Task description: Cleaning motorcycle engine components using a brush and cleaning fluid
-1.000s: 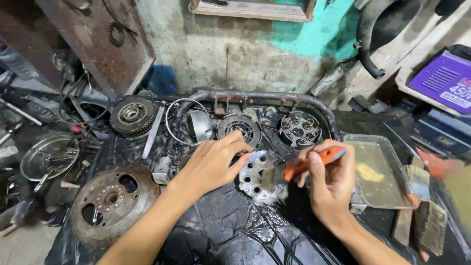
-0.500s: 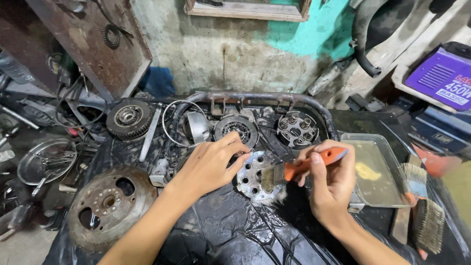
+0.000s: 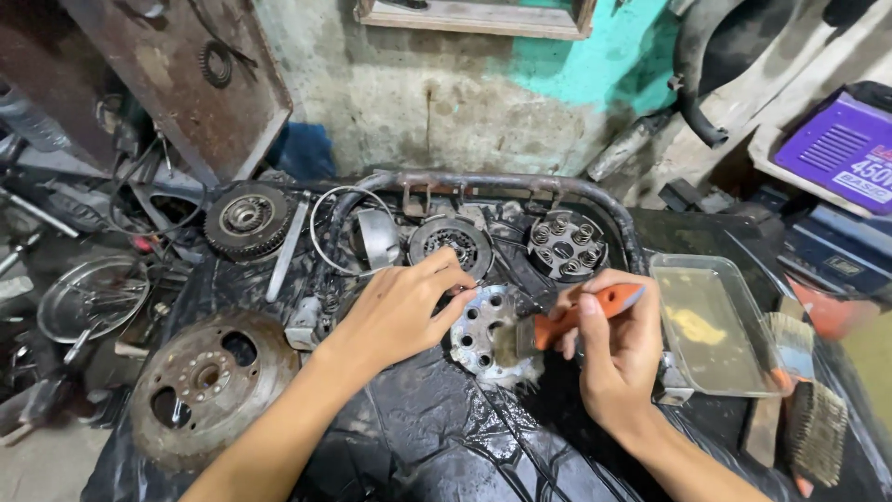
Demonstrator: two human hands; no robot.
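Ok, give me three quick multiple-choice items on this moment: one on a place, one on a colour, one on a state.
1. Where is the clear plastic tray?
A. To the right of the right hand
B. Beside the rusty disc
C. On the window sill

2. What colour is the brush handle?
A. Blue
B. Orange
C. Green

3. What is the left hand doing?
A. Hanging free in the air
B. Lifting the rusty disc
C. Resting its fingers on the round metal plate

Answers: 1 A, the tray sits just past the right hand. 2 B, the handle shows orange in that hand. 3 C, the fingertips meet the plate's edge, while the rusty disc lies untouched.
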